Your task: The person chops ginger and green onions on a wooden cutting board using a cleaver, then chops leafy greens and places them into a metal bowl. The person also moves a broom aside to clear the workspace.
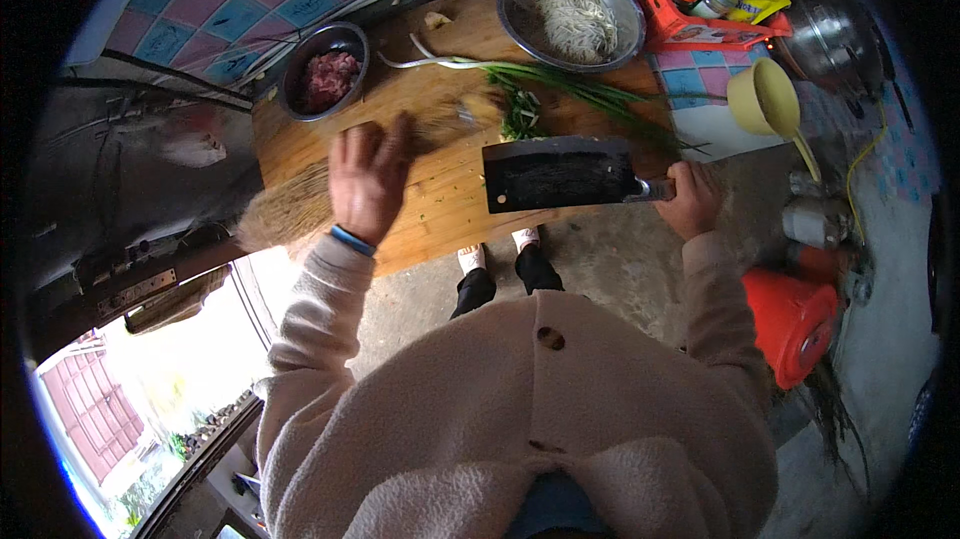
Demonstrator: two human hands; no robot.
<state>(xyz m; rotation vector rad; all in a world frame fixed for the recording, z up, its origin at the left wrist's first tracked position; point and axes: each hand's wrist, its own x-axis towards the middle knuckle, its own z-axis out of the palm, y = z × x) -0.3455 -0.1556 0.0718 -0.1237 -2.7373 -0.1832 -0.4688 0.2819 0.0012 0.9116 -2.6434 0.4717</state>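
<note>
My right hand point(688, 201) is shut on the handle of a dark cleaver point(559, 175), its broad blade over the front part of the wooden cutting board point(435, 220). Blurred by motion, my left hand point(367, 182) is raised over the board's left part with fingers apart and nothing visible in it. Around it, a brown, furry-looking blur point(292, 201) stretches across the board; I cannot tell what it is. Chopped greens point(521, 115) lie just beyond the blade. Whole green onions point(585, 92) lie behind them, white ends to the left.
A metal bowl of raw meat point(330, 81) stands back left, a metal basin of pale shreds point(570, 17) at the back. To the right are a red basket point(660, 28) of bottles and jars, a yellow ladle point(763, 100), and a red bucket point(795, 321) lower down.
</note>
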